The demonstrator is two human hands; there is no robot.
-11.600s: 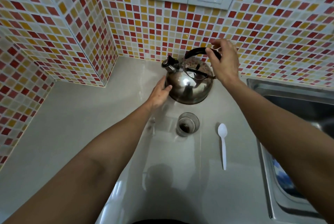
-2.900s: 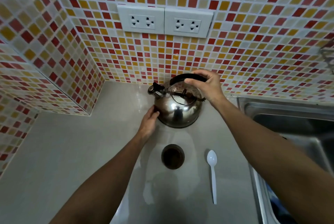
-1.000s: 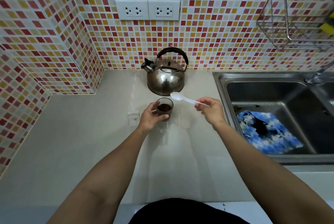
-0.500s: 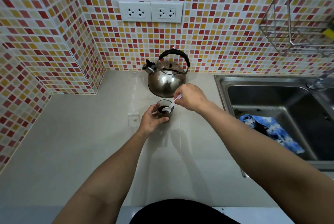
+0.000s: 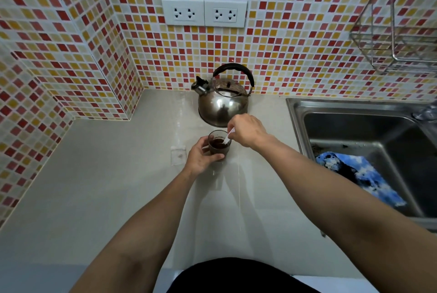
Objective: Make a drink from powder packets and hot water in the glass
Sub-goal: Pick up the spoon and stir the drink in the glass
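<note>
A small clear glass [image 5: 219,144] with dark brown liquid stands on the pale counter [image 5: 106,186] in front of the steel kettle [image 5: 223,101]. My left hand [image 5: 201,156] is wrapped around the glass from the left and near side. Above the glass's right rim, my right hand [image 5: 246,130] pinches the handle of a white plastic spoon [image 5: 229,137], whose bowl dips into the liquid. The kettle sits upright against the tiled wall, black handle raised, spout pointing left.
A steel sink [image 5: 369,141] lies to the right with a blue-and-white cloth [image 5: 359,176] in its basin. A wire rack [image 5: 397,39] hangs on the wall above it. Two wall sockets [image 5: 204,13] sit above the kettle. A small clear wrapper [image 5: 178,155] lies left of the glass.
Since the kettle was set down, my left hand took the glass and my right hand picked up the spoon and lowered it into the drink. In the last half second little has shifted.
</note>
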